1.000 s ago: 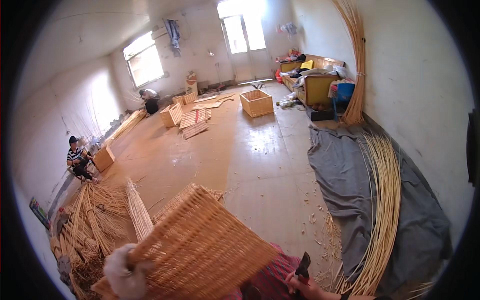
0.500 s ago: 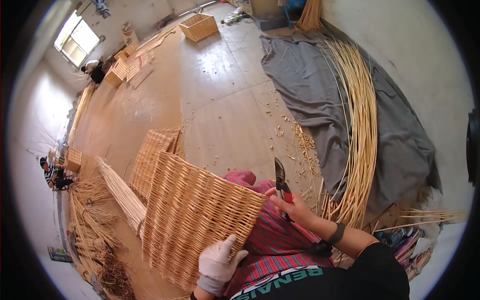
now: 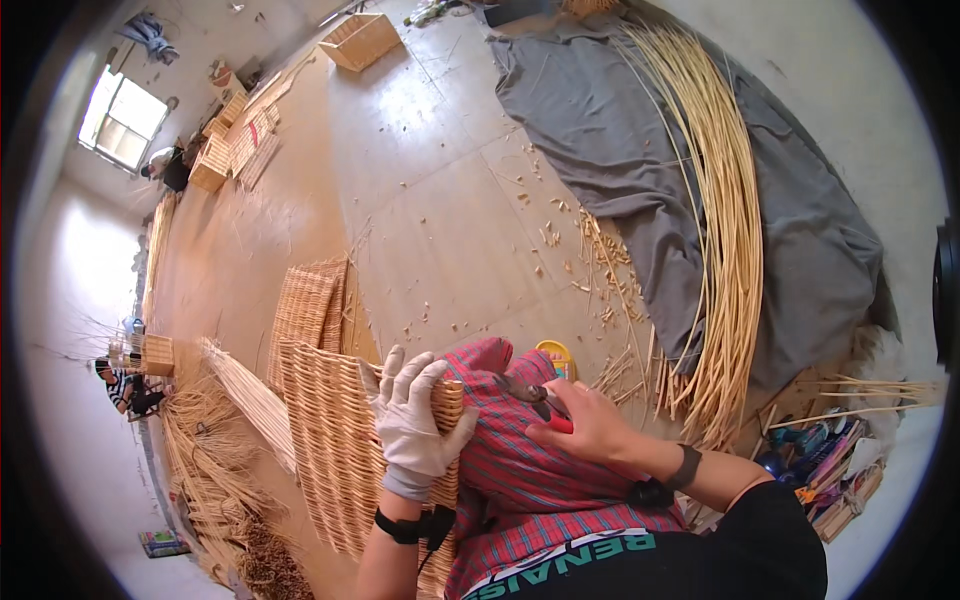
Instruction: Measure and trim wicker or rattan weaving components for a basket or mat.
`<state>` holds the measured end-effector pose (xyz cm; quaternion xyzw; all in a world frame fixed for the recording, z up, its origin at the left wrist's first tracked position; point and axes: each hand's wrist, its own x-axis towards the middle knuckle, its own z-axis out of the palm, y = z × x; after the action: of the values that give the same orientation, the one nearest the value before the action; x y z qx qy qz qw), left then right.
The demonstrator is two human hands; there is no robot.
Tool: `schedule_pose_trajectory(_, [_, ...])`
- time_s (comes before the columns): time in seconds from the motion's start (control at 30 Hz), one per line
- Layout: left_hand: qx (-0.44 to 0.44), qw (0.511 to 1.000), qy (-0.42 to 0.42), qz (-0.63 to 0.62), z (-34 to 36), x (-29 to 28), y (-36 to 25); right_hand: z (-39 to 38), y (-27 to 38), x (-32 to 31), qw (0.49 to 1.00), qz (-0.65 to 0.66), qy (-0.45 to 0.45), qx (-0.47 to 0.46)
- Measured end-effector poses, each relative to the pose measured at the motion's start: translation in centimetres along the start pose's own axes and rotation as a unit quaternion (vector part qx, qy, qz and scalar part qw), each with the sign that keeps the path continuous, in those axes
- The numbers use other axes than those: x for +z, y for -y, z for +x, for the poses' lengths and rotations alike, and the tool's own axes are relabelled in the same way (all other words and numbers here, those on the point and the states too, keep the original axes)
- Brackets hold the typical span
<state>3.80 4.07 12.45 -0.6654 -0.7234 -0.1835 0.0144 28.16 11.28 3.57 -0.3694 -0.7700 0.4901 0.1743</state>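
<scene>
A honey-coloured woven wicker basket (image 3: 335, 440) leans against my lap on the left, its large ribbed face turned outward. My left hand (image 3: 410, 415), in a white glove, lies over its upper edge, fingers along the weave and the thumb at the near side. My right hand (image 3: 590, 425) is bare and wrapped round the red handles of pruning shears (image 3: 530, 393). Their dark blades point left above the red checked cloth (image 3: 520, 460) on my lap, apart from the basket. The fingers partly hide the handles.
More wicker pieces (image 3: 305, 305) stand behind the basket. Bundled pale canes (image 3: 250, 400) lie left; long canes (image 3: 720, 220) rest on grey cloth (image 3: 600, 120) at right. Offcuts (image 3: 605, 260) litter the floor. A yellow object (image 3: 556, 358) lies beyond my knees. Two people (image 3: 172, 168) work farther off.
My left hand has moved up from the basket's lower near edge to its upper edge. The basket has turned and shifted left. The shears have swung from pointing up to pointing left.
</scene>
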Motion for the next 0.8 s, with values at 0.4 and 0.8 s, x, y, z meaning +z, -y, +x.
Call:
schedule_pose_trajectory(0.4, [-0.001, 1.000, -0.020, -0.009, -0.3, 0.5, 0.7, 1.7, 1.8, 2.9, 0.998, -0.051, 0.005, -0.021])
schedule_pose_trajectory(0.8, [-0.015, 0.999, -0.029, -0.018, -0.7, 0.8, 1.2, 1.8, 2.7, 2.7, 0.999, -0.034, 0.043, -0.002])
